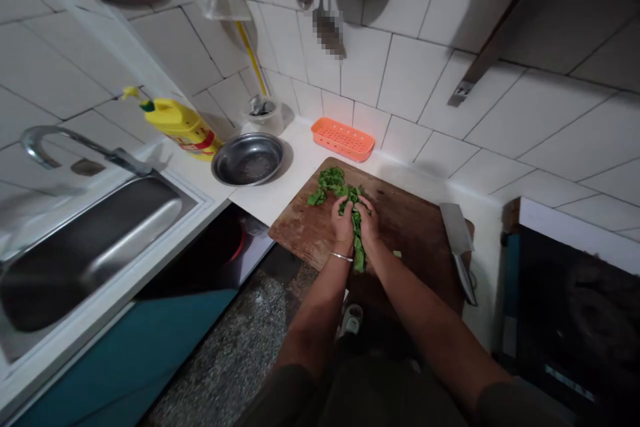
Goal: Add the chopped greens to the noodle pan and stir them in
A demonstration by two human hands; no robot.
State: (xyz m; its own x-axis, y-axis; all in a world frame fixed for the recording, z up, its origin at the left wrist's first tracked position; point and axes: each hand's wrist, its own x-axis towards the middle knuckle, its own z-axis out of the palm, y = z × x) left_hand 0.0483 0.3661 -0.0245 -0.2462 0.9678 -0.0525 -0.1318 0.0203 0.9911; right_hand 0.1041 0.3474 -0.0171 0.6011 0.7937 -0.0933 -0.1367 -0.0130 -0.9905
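Countertop steel bowl (248, 159), seemingly empty; orange tray (343, 139).

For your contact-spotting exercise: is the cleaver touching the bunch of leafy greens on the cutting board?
Apart. The head view shows the cleaver lying at the cutting board's right edge, bare wood between it and the leafy greens.

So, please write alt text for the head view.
Left hand and right hand both grip a bunch of green leafy vegetables on a brown wooden cutting board; a steel cleaver lies at its right edge.
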